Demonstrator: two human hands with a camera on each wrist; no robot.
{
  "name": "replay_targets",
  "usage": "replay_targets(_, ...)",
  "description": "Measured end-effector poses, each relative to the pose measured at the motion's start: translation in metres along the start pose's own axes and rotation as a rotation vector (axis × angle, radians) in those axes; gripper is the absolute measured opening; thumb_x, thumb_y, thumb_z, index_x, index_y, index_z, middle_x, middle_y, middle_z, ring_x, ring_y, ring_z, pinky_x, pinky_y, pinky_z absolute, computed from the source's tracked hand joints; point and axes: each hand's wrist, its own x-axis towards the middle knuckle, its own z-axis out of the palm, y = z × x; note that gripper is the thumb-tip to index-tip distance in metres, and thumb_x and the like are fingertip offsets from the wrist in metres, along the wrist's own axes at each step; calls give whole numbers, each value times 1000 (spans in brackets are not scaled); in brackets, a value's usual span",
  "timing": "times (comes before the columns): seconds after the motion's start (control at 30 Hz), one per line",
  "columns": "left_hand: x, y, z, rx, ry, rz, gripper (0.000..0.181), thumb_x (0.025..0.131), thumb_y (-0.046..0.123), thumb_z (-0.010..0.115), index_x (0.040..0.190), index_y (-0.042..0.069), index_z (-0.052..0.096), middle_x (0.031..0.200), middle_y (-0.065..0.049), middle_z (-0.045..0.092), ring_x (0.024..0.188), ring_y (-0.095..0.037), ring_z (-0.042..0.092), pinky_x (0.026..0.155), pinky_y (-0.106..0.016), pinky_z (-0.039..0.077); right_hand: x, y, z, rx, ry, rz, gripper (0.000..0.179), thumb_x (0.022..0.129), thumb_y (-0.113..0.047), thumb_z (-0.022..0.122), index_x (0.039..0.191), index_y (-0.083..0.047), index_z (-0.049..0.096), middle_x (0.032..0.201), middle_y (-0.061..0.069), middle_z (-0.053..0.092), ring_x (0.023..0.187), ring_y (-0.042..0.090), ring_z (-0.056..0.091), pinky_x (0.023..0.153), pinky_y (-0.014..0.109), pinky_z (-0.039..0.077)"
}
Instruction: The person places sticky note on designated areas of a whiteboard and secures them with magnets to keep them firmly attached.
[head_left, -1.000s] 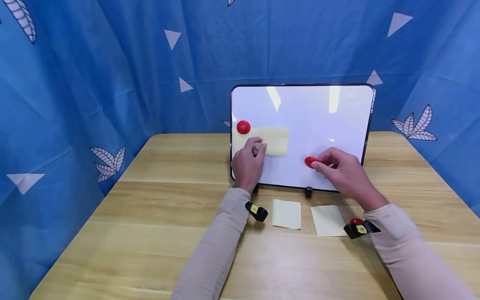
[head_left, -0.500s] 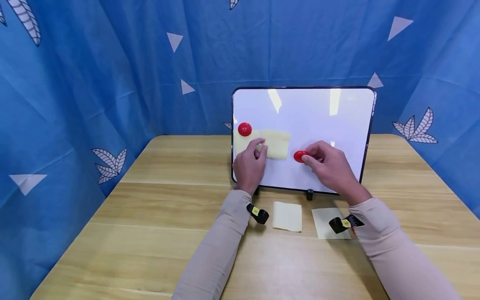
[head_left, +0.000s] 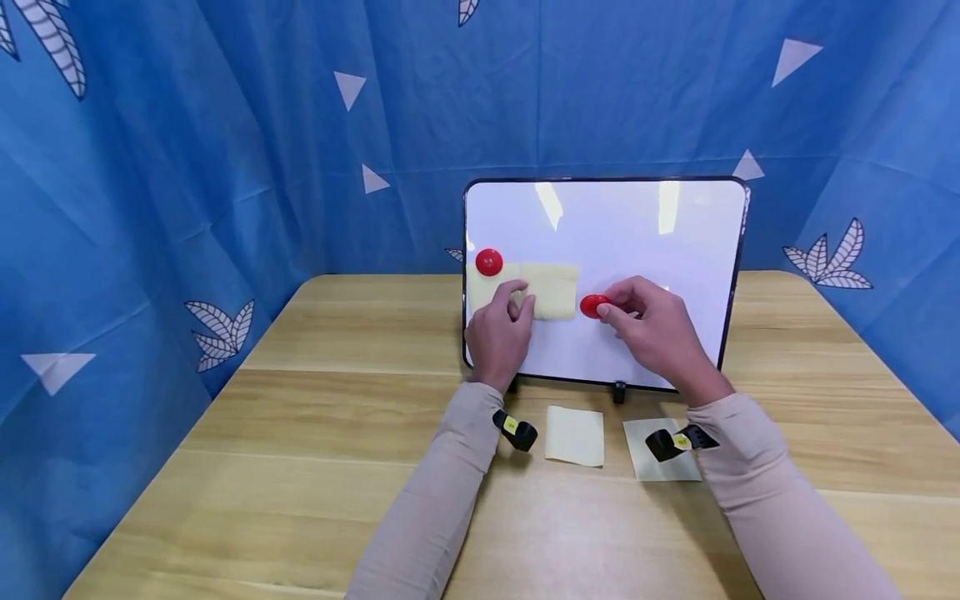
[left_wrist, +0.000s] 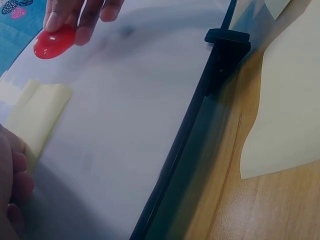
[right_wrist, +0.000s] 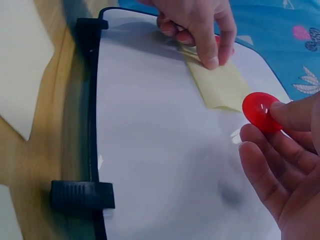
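- Head view: on the whiteboard's [head_left: 637, 225] left side, a red magnet [head_left: 489, 262] sits at the top of the outer yellow note [head_left: 477, 289]; your knuckles could nudge either askew.
- Your left hand [head_left: 497, 335] has thumb and finger close together on the inner yellow note [head_left: 557, 293], on the whiteboard's left half. Whether they pinch or merely press, I cannot tell. Let go too soon and this note may slip, since no magnet shows on it.
- Its free edge looks slightly raised, so a magnet set there could crease it.
- Below the whiteboard, a loose paper [head_left: 575, 437] might shift if your sleeve brushes it.
- Just right of the inner note, your right hand [head_left: 656, 329] pinches the second red magnet [head_left: 594, 307]; I cannot tell if it touches the whiteboard. Snapping on early, it would likely miss the note; pushing hard could rock the whiteboard.
- Farther right below the whiteboard, your wrist camera [head_left: 662, 445] overlaps another paper [head_left: 648, 468] and could drag it.
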Motion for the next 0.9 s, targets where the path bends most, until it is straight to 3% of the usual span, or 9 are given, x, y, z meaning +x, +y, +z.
replay_targets(0.37,0,-2,1,12,6,0,24,97,32,67,118,18,70,63,9,51,53,-8,47,50,-28,35,9,-4,1,95,26,-13,27,97,-29,68,111,-7,65,106,10,71,83,27,65,66,25,53)
replay_targets(0.9,1,0,-1,4,-15,-19,26,98,32,67,119,17,69,63,7,51,54,-9,48,51,-27,37,26,-15,19,200,79,22,28,95,-27,71,114,-6,65,110,10,70,84,24,68,74,21,54)
